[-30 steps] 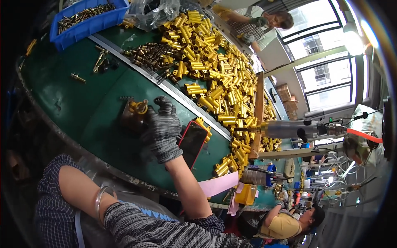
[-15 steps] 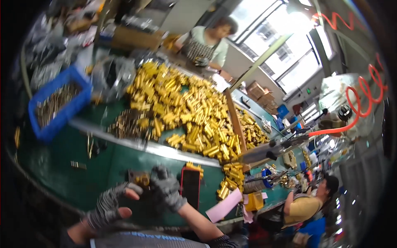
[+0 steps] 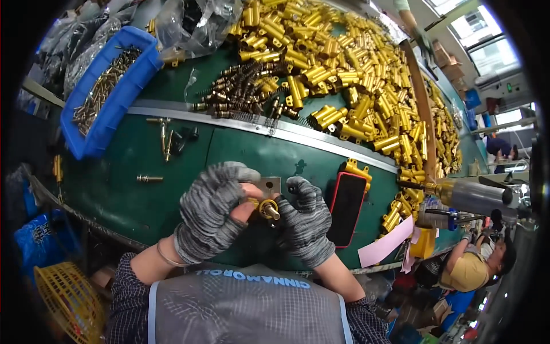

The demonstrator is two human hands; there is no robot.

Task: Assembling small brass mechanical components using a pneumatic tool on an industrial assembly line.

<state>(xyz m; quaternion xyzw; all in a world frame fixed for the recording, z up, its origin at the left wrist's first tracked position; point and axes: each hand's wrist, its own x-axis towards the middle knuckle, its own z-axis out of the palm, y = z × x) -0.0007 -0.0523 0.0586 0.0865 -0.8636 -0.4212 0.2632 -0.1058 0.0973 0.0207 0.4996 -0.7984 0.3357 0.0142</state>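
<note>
Left hand: Your gloved left hand was clenched around the brass fitting, thumb and fingers pinching its near end.
Right hand: Your gloved right hand met the same fitting from the opposite side; its fingers were curled against the part, sharing the grasp.
Fitting position: The brass fitting sat between your two sets of fingers, raised just above the green worktop, with a short stem projecting toward your right palm.
Plate: A small grey metal plate lay on the worktop directly beyond your fingers, partly hidden by them.
Phone: A dark phone in a red case lay just to the right of your right fingers.
Loose parts: A single brass pin lay well to the left of your left fingers; a blue bin of small parts stood farther left and beyond.
Stock pile: A large heap of brass fittings lay well beyond your fingers, past a metal divider strip.
Risk, slip: The knit gloves probably dulled your feel, so the small fitting could have slipped out and rolled off the near edge.
Risk, misalignment: Uneven pressure from either hand could have cocked the stem and jammed or marked it.
Risk, phone: A dropped part could have struck the phone beside your right fingers.
</note>
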